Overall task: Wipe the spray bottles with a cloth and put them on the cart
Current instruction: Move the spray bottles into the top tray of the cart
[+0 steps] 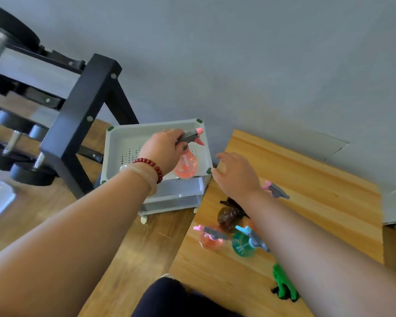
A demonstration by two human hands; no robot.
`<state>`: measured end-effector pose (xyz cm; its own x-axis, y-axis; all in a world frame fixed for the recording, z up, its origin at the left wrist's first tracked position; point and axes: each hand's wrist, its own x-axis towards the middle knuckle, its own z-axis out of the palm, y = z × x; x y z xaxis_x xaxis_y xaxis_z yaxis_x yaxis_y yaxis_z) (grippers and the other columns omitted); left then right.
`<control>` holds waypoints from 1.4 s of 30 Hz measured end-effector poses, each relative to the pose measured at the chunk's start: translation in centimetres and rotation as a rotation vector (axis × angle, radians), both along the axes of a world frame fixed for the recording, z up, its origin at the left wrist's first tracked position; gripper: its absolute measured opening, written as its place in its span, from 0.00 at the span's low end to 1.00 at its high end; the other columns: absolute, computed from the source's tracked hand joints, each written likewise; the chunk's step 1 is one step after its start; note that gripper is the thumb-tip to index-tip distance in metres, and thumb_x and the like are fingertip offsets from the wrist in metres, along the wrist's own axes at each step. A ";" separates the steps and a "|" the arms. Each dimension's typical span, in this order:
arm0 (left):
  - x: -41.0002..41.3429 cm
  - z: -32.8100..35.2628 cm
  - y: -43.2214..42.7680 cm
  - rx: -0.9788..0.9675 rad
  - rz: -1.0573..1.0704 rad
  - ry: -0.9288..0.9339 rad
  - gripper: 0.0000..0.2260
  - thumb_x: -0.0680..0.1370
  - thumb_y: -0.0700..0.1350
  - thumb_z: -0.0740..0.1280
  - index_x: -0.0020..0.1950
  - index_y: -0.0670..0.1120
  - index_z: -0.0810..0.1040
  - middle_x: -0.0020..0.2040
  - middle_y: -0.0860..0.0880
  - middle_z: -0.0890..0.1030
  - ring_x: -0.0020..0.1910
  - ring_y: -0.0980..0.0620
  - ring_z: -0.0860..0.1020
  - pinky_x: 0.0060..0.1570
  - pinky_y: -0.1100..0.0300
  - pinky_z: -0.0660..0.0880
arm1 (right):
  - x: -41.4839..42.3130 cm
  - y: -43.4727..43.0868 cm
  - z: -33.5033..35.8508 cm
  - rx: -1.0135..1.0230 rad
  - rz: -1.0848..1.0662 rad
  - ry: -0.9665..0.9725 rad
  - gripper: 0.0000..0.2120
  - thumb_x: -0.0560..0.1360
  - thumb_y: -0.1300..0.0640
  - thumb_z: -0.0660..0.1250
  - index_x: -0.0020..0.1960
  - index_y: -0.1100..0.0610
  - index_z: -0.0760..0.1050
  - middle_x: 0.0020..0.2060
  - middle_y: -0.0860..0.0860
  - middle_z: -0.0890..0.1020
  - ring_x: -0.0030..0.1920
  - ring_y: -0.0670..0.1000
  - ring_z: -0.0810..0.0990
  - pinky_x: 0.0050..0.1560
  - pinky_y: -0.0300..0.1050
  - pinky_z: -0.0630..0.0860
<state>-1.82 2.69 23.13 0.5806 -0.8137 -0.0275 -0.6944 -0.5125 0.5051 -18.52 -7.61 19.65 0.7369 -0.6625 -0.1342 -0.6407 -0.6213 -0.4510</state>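
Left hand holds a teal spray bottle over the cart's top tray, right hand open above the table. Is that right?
Not quite. The head view shows the left hand holding a pink spray bottle, not a teal one, over the cart's top tray; the teal bottle stands on the table. The right hand is open above the table, as stated.

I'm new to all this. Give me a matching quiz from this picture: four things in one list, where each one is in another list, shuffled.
Things
1. held pink bottle
2. teal bottle
3. green cloth
4. right hand

Places
A. open, above the table corner
B. on the table beside the brown bottle
C. in the left hand, at the cart
D. near the table's front edge

Pairs: 1-C, 2-B, 3-D, 4-A
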 end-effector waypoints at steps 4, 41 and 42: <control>1.9 -2.2 -1.1 -0.014 0.101 0.009 0.07 0.83 0.45 0.61 0.55 0.45 0.78 0.47 0.49 0.76 0.41 0.50 0.74 0.43 0.58 0.70 | 2.4 -1.8 -2.7 -0.011 0.063 0.089 0.18 0.81 0.53 0.60 0.69 0.55 0.71 0.63 0.53 0.76 0.64 0.55 0.73 0.57 0.46 0.72; 16.0 -13.1 -13.5 -0.098 -0.054 0.131 0.10 0.82 0.40 0.61 0.62 0.42 0.77 0.57 0.45 0.76 0.50 0.44 0.75 0.48 0.59 0.69 | 13.1 -4.7 -17.5 0.125 -0.068 0.450 0.36 0.85 0.46 0.49 0.76 0.59 0.27 0.76 0.53 0.27 0.78 0.54 0.32 0.79 0.50 0.41; 15.9 -13.2 -13.6 -0.106 -0.059 0.137 0.10 0.82 0.39 0.61 0.62 0.42 0.77 0.57 0.45 0.76 0.49 0.44 0.75 0.48 0.59 0.70 | 13.1 -4.7 -17.5 0.123 -0.067 0.449 0.35 0.85 0.46 0.49 0.76 0.59 0.27 0.76 0.53 0.27 0.78 0.54 0.32 0.79 0.50 0.41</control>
<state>14.05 -10.89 9.97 0.5287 -0.8487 -0.0155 -0.6423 -0.4119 0.6464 -5.42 -12.34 2.16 0.5443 -0.6656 -0.5106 -0.8260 -0.5314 -0.1879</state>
